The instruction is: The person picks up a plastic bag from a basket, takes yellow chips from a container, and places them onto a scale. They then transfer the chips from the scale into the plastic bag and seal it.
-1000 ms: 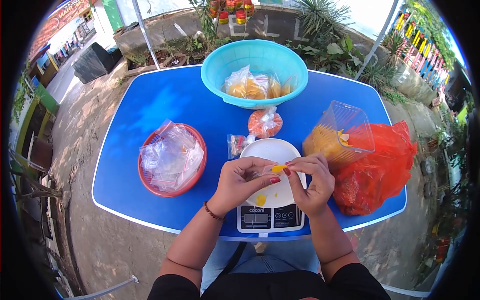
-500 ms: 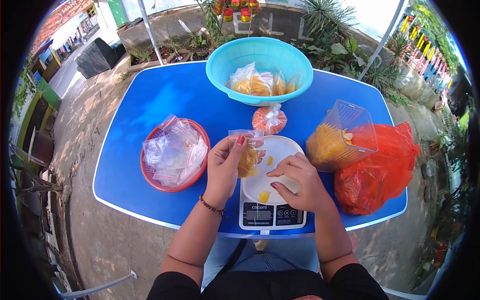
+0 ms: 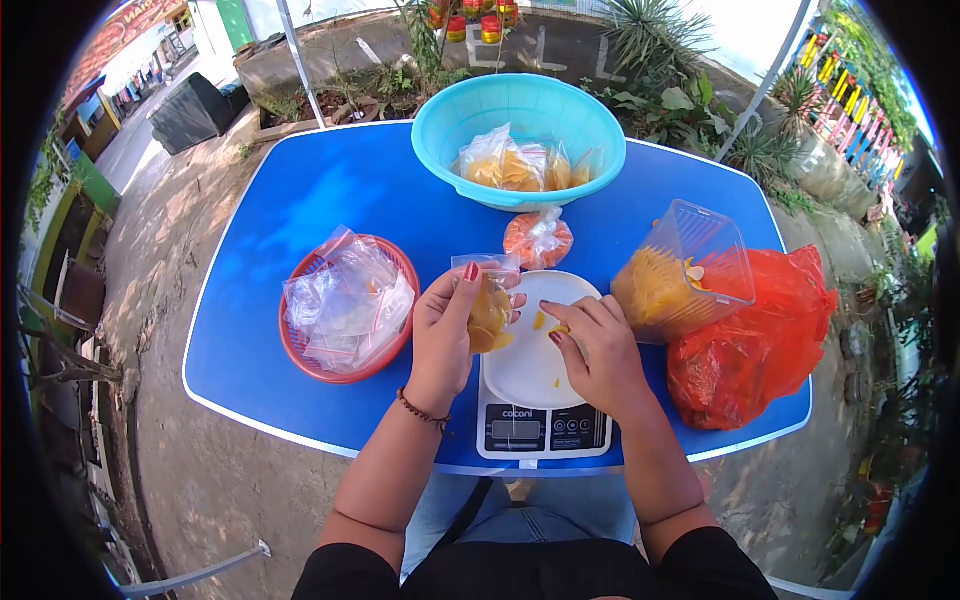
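Observation:
My left hand grips a small clear zip bag part-filled with yellow chips, held upright over the left side of the scale's plate. Above the same white plate, my right hand pinches a yellow chip between thumb and fingers. Another thin yellow piece lies on the plate, with a tiny crumb lower down. The kitchen scale has a grey display and a row of buttons at its front.
A red basket of clear bags stands left. Behind are a turquoise basin with filled bags and a tied bag of orange bits. To the right, a clear tub of yellow chips leans by a red plastic bag on the blue table.
My right hand has picked a yellow chip off the front of the plate and lifted it slightly up and right. My left hand has shifted slightly left with the zip bag.

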The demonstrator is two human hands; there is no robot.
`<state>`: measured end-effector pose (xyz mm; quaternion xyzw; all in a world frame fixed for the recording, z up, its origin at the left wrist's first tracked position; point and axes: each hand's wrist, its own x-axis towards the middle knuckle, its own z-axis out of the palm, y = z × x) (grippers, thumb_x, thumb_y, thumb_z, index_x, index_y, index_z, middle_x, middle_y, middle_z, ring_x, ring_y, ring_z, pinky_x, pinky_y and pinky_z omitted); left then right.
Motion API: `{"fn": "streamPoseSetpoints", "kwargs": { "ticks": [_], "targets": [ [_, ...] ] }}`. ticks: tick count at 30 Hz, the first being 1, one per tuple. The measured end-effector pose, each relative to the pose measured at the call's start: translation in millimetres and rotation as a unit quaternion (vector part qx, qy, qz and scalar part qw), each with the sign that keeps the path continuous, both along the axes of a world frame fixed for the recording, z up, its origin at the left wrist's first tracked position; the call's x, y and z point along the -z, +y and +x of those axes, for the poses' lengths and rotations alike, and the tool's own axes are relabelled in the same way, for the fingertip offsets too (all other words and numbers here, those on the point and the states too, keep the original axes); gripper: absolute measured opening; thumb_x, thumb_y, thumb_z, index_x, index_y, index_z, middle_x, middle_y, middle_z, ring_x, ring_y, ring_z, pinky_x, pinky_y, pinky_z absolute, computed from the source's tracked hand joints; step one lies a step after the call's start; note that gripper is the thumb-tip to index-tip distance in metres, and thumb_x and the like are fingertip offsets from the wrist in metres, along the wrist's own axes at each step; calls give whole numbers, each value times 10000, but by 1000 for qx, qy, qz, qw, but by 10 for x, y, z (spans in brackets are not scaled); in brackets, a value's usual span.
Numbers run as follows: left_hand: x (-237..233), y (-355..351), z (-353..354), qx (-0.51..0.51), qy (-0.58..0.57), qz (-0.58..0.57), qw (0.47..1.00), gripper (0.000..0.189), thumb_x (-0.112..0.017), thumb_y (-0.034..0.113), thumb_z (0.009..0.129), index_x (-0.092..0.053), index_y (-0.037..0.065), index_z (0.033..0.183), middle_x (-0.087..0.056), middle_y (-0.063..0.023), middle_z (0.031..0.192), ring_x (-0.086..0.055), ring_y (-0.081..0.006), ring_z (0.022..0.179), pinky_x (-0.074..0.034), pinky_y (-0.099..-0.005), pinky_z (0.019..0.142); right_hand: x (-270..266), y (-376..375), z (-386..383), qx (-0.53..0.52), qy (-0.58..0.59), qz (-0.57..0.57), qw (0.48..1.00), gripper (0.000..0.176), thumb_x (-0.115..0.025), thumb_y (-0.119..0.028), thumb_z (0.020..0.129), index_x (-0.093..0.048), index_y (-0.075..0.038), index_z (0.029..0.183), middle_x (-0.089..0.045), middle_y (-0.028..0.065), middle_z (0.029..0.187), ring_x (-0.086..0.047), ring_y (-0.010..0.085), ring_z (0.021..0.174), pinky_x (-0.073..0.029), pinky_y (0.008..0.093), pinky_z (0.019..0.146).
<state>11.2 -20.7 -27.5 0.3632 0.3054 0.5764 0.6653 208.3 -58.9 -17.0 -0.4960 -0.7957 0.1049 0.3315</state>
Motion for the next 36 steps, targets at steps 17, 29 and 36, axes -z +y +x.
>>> {"fn": "streamPoseSetpoints", "kwargs": {
  "ticks": [17,29,36],
  "targets": [
    [10,2,10,37,1,9,999,325,-477,256,1048,-610,7,1208,-691,-195,1148,-715,-295,999,-600,-395,826,13,44,60,13,-29,-7,999,61,-700,-78,830,-664,-69,878,-597,74,885,-542,296,882,-459,404,808],
    [31,-78,64,75,97,96,988,215,-689,89,937,-669,-21,1120,-742,-123,1021,-723,-178,888,-586,-294,771,-34,30,17,19,154,86,984,84,-642,39,866,-624,-12,931,-585,113,896,-587,288,799,-490,352,687],
    [-44,-169,113,-35,355,314,880,316,-853,102,772,-748,32,1062,-765,-44,958,-628,-30,713,-487,-190,624,-59,-15,-3,-10,150,207,967,76,-665,39,884,-638,-1,942,-601,103,879,-597,210,756,-481,281,617]
  ]
}}
